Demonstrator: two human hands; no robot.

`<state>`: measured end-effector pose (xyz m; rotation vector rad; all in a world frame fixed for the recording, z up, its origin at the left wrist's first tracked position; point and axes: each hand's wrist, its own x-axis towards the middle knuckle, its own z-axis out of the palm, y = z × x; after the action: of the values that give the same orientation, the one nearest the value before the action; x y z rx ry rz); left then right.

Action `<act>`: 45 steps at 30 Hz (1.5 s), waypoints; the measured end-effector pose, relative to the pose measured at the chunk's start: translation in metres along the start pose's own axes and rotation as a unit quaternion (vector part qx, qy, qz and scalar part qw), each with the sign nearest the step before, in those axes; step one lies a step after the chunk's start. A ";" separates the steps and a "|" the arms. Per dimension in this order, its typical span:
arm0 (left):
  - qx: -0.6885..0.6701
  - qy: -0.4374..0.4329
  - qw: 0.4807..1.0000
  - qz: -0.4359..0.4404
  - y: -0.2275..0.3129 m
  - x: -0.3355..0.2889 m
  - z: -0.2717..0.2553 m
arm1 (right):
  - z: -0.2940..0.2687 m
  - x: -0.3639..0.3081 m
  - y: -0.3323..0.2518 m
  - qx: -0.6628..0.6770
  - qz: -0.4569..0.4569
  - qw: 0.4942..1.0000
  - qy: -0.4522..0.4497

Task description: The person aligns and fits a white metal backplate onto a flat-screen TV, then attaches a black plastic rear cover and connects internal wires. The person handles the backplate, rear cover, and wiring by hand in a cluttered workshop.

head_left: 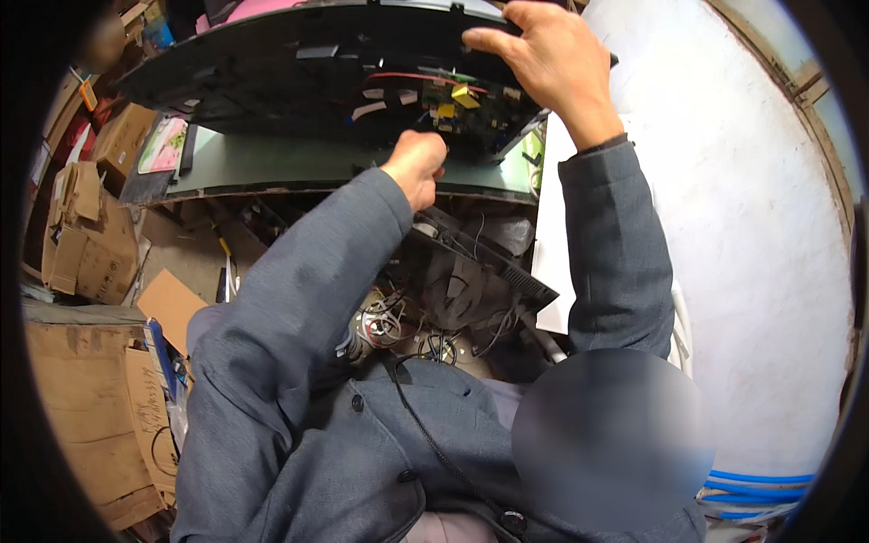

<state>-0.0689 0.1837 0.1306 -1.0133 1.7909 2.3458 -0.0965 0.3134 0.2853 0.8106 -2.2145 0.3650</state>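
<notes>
A large black flat-screen TV (262, 68) stands tilted on its long edge across the worktable (262, 161). Its inner side faces me, showing a green circuit board (491, 113) with yellow parts, plus red and white wires. My right hand (566, 72) is closed over the TV's upper edge at the right, thumb on the near side and fingers over the rim. Below the board, by the table's front edge, my left hand (416, 167) is closed with its fingers curled. The back of the hand hides whatever it may hold.
Under the table lie a black vented panel (489, 258) and tangled cables (385, 321). Cardboard boxes (95, 240) are stacked at the left. A white surface (724, 226) runs along the right, with blue tubing (760, 489) at its near end.
</notes>
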 end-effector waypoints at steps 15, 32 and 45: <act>-0.022 -0.143 0.989 0.019 -0.006 -0.001 -0.032 | -0.009 -0.016 -0.015 0.080 -0.027 0.995 0.052; -0.078 -0.105 0.991 0.024 -0.013 -0.001 -0.029 | -0.015 -0.014 -0.021 0.052 -0.006 0.998 0.031; -0.213 -0.039 0.975 0.043 -0.029 -0.012 -0.021 | -0.009 -0.045 -0.031 0.034 -0.063 0.997 0.028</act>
<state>-0.0383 0.1792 0.1089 -0.8699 1.3589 2.8540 -0.0472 0.3137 0.2592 0.9589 -2.0978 0.3980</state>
